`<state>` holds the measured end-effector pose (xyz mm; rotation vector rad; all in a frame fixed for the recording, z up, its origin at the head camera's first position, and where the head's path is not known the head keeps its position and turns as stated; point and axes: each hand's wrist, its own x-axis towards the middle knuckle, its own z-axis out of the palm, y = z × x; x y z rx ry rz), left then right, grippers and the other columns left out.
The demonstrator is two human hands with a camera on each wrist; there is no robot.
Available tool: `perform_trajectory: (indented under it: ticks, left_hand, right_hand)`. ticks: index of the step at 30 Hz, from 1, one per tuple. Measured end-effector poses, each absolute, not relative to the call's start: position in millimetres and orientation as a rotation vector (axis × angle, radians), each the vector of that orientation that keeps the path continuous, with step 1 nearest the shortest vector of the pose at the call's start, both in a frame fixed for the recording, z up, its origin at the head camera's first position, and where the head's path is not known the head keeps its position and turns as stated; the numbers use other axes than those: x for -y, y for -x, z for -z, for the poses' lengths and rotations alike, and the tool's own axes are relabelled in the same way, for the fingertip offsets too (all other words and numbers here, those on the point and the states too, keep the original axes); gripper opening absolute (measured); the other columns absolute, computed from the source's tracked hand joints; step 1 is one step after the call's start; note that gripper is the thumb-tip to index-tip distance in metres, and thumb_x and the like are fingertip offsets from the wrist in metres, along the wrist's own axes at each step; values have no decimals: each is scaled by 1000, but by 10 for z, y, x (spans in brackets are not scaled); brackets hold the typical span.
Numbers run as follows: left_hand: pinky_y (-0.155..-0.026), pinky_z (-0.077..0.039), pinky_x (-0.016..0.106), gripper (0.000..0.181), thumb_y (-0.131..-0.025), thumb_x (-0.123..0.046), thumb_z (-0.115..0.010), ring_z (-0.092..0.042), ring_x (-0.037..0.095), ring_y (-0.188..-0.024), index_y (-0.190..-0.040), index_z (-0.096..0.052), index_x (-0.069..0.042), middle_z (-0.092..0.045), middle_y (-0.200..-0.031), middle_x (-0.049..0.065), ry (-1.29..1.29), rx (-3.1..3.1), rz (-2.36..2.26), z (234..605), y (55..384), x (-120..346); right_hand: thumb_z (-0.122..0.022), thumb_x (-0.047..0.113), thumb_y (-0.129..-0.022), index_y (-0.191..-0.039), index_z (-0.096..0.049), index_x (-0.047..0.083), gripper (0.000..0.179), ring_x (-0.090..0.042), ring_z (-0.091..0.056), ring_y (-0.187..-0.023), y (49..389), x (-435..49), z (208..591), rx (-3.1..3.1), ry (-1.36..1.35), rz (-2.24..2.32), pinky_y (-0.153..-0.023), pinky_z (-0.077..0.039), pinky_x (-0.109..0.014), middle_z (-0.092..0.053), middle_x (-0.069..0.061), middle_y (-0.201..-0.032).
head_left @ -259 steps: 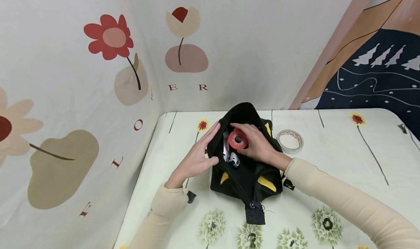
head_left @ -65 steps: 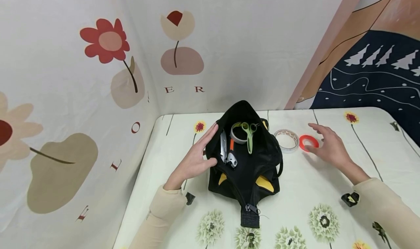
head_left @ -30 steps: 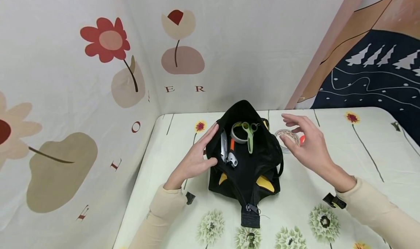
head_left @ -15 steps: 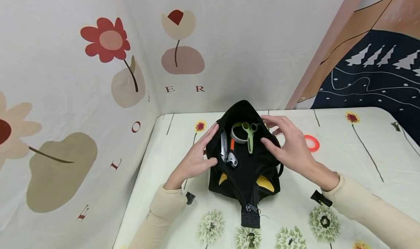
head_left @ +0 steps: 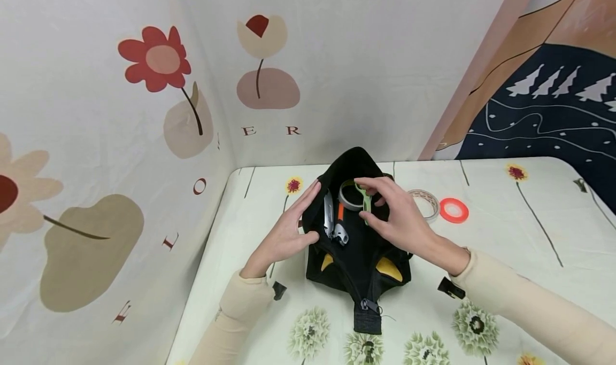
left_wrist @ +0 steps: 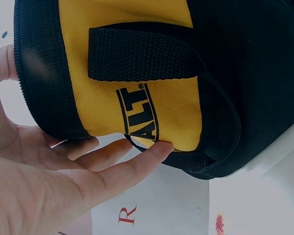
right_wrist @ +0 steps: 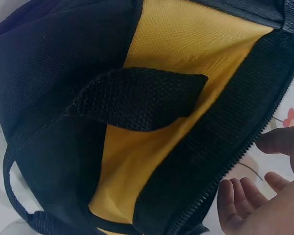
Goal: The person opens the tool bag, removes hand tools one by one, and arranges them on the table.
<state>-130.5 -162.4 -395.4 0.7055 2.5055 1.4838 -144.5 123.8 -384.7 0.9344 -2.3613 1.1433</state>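
A black tool bag (head_left: pixel 356 263) with yellow panels stands unzipped on the table. My left hand (head_left: pixel 289 234) rests along its left rim, fingers straight against the outside; in the left wrist view the fingertips touch the yellow panel (left_wrist: pixel 176 112) lettered "ALT". My right hand (head_left: pixel 404 215) reaches over the right rim, fingers and thumb spread on either side of green-handled scissors (head_left: pixel 367 202), partly hidden. Also in the bag are a grey tape roll (head_left: pixel 343 200), a silver-grey elongated tool (head_left: pixel 328 215) and an orange-and-grey utility knife (head_left: pixel 341 232).
Right of the bag, a clear tape roll (head_left: pixel 431 202), partly behind my right hand, lies beside a red tape roll (head_left: pixel 454 210) on the flowered tablecloth (head_left: pixel 500 237). The bag's zipper end (head_left: pixel 367 317) sticks out toward me. A printed cloth wall (head_left: pixel 337 87) rises behind the table.
The red tape roll left the bag and lies on the table. My right hand has since moved left from beside it, over the bag's rim to the scissors. My left hand stays put.
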Motion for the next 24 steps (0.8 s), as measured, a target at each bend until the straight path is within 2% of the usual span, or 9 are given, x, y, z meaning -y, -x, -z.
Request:
perform_trajectory:
  ticks: [5,12,18,24]
  left_hand:
    - [-120,-42,68,101,-88,-2,-61,-18,28,-170,-179,-20,-15,-10,-187,-1,-695,-2497,-1484,3955,1303,1630]
    - [-120,-41,70,100,-89,-1,-61,-20,29,-169,-179,-20,-15,-11,-187,1,-689,-2489,-1483,3943,1305,1621]
    - [-120,-41,69,100,-89,-1,-61,-20,29,-170,-179,-20,-14,-11,-187,2,-697,-2485,-1489,3949,1307,1622]
    - [-118,-44,68,100,-88,-4,-59,-20,30,-169,-179,-20,-13,-12,-187,4,-712,-2493,-1488,3951,1305,1626]
  right_hand:
    - [-88,-6,-87,-150,-64,2,68,-32,-68,-113,1507,-1152,3899,2408,-941,-1170,-84,-59,-41,-68,-19,-135]
    - [-87,-2,-91,-153,-61,3,67,-37,-67,-118,1566,-1090,3979,2543,-929,-1167,-90,-60,-55,-66,-19,-140]
    - [-85,-1,-93,-153,-61,2,65,-40,-67,-119,1603,-1076,4040,2614,-911,-1131,-87,-61,-54,-67,-19,-139]
    - [-84,0,-94,-154,-61,3,65,-40,-69,-121,1631,-1086,4097,2686,-859,-1058,-96,-58,-57,-68,-20,-142]
